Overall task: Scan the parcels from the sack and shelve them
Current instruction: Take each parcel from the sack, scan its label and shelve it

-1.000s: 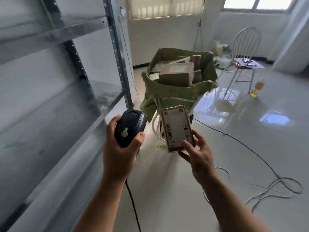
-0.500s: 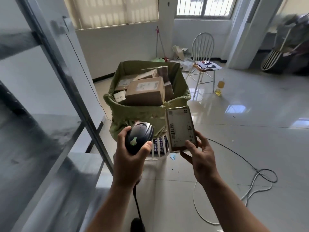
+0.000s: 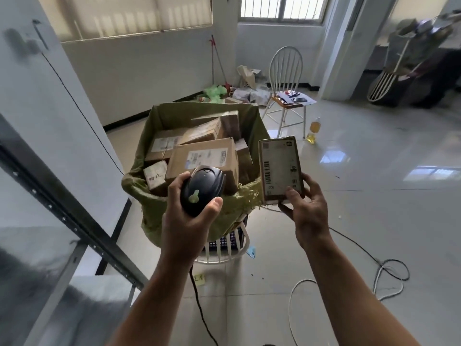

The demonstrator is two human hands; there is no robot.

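Note:
My left hand (image 3: pixel 185 222) grips a black barcode scanner (image 3: pixel 202 189) with a green trigger, its cable hanging down. My right hand (image 3: pixel 305 209) holds a small flat brown parcel (image 3: pixel 280 169) upright by its lower end, its label and barcode facing me. The scanner is to the left of the parcel, a short gap between them. Behind both stands an open green sack (image 3: pixel 250 197) on a white stool, filled with several cardboard parcels (image 3: pixel 203 157). The metal shelf (image 3: pixel 62 218) runs along the left edge.
A white chair (image 3: pixel 287 78) with papers stands at the back, a yellow bottle (image 3: pixel 313 131) on the floor beside it. Cables (image 3: pixel 384 278) loop over the shiny tiled floor at the right. Rubbish lies against the far wall.
My view has swung right, away from the shelf and toward the sack. Both hands kept their holds; the parcel rose a little and moved apart from the scanner.

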